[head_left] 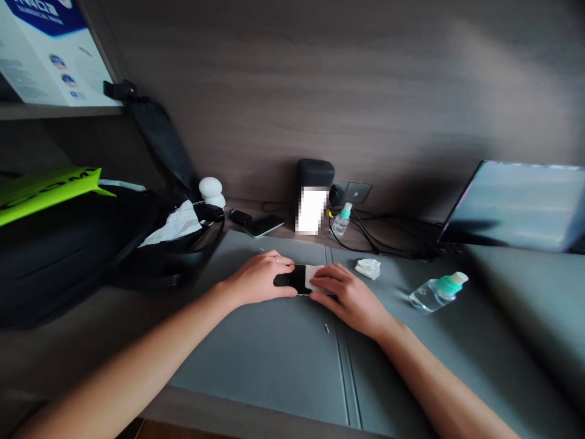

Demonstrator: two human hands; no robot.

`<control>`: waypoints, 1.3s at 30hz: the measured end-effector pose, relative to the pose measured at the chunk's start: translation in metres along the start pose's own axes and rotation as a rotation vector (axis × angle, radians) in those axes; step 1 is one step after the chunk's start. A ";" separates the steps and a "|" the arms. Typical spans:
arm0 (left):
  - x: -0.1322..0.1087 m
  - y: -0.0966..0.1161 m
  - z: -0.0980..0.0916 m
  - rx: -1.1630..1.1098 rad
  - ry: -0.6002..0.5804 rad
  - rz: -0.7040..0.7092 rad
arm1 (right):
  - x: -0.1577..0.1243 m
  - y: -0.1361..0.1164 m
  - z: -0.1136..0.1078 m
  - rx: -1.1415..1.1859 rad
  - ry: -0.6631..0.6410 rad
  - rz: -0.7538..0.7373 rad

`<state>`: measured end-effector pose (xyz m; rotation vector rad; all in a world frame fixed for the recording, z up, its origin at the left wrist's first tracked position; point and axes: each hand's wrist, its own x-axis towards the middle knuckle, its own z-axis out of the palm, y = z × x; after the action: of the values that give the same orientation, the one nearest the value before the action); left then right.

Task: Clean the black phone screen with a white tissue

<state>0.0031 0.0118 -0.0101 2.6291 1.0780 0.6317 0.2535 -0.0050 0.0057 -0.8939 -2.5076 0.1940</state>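
On the grey desk mat (pixel 256 347) lies a flat black phone (pixel 298 280), its long side running left to right. My left hand (pixel 260 279) grips its left end, thumb on the near edge and fingers on the far edge. A white folded tissue (pixel 312 274) is pressed on the phone's right part under the fingers of my right hand (pixel 351 299). These fingers are bent and close together, and they hide the phone's right end. To the right of my right hand is a crumpled white tissue (pixel 368 268).
A clear spray bottle (pixel 434 296) lies tilted on the right, near a laptop (pixel 521 204). Along the wall stand another small spray bottle (pixel 340 222), a black speaker-like cylinder (pixel 315 174) and cables (pixel 365 235). A dark flat device (pixel 265 225) and black bag (pixel 91 262) are left.
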 end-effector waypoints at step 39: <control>-0.004 0.002 0.003 0.114 -0.033 -0.001 | -0.012 -0.002 0.005 0.094 -0.048 0.037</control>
<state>0.0031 0.0076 -0.0134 2.7244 1.1380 0.5391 0.2584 -0.0144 -0.0026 -0.9084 -2.5041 0.3465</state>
